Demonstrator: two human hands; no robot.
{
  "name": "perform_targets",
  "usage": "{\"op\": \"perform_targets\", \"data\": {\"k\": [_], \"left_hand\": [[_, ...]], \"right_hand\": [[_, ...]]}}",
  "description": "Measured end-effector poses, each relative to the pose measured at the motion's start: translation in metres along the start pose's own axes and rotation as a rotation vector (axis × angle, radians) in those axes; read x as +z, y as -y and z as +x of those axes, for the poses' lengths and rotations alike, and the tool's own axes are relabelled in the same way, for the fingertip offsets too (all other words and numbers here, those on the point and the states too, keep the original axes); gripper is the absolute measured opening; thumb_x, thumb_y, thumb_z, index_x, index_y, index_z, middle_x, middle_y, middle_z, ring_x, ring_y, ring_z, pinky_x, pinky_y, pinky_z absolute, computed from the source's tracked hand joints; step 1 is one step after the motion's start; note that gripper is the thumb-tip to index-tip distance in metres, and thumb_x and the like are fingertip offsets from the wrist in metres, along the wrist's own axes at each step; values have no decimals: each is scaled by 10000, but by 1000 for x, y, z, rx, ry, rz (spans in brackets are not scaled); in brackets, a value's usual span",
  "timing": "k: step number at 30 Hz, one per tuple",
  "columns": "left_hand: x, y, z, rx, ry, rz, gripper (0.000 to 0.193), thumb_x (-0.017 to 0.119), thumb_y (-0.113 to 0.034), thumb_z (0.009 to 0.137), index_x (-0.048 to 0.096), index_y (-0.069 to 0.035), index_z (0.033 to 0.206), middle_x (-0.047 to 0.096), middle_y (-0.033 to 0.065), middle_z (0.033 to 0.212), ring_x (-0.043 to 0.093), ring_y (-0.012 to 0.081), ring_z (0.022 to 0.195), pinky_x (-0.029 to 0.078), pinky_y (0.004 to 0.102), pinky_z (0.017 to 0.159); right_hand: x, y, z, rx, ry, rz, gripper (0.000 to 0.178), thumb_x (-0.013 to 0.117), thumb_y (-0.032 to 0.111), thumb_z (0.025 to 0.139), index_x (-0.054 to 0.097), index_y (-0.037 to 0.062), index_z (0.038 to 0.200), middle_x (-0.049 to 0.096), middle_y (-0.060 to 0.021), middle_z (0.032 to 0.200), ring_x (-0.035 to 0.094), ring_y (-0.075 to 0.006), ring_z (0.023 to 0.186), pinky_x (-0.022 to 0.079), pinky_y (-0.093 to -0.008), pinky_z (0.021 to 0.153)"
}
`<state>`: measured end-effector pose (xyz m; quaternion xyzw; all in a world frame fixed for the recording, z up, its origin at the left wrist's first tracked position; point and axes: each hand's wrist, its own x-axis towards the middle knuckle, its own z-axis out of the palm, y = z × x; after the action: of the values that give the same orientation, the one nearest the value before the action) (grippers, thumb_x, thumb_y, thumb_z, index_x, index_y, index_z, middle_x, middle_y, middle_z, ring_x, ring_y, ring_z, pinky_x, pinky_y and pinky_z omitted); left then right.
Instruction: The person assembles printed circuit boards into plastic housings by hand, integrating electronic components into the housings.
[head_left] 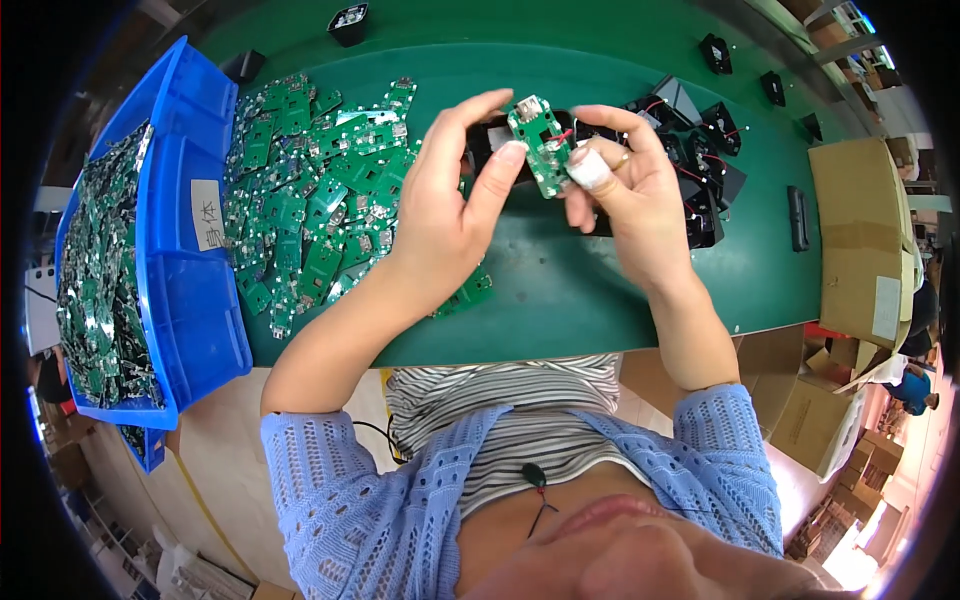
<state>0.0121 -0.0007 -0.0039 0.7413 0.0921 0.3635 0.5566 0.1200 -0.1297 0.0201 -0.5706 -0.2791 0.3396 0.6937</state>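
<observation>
A green circuit board (538,140) with a metal port at its top end is tilted up between my two hands. My right hand (635,185) is closed on its right edge, with white wrapping on the thumb, and a short red wire shows there. Behind the board is a black plastic case (484,143), partly hidden. My left hand (448,185) is closed round the case's left side, its thumb tip close against the board's left edge. The fingertips under the case are hidden.
Loose circuit boards (320,190) are heaped left of my hands. A blue bin (195,290) full of boards stands at the far left. Black cases with wires (715,185) cluster to the right. A cardboard box (860,240) sits at the green table's (560,300) right end.
</observation>
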Motion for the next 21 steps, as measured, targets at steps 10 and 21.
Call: {"op": "perform_targets", "data": {"k": [10, 21], "left_hand": [[-20, -10, 14, -579, 302, -417, 311, 558, -48, 837, 500, 4, 1139, 567, 61, 1030, 566, 102, 864, 510, 251, 687], [-10, -8, 6, -576, 229, -500, 184, 626, -43, 816, 505, -48, 954, 578, 24, 901, 540, 85, 845, 445, 214, 738]], "right_hand": [[0, -8, -17, -412, 106, -304, 230, 543, -22, 849, 443, 20, 1051, 557, -61, 924, 583, -120, 776, 462, -235, 610], [6, 7, -9, -1007, 214, -1068, 318, 678, 54, 604, 635, 50, 919, 550, -33, 738, 531, -188, 616, 454, -289, 523]]}}
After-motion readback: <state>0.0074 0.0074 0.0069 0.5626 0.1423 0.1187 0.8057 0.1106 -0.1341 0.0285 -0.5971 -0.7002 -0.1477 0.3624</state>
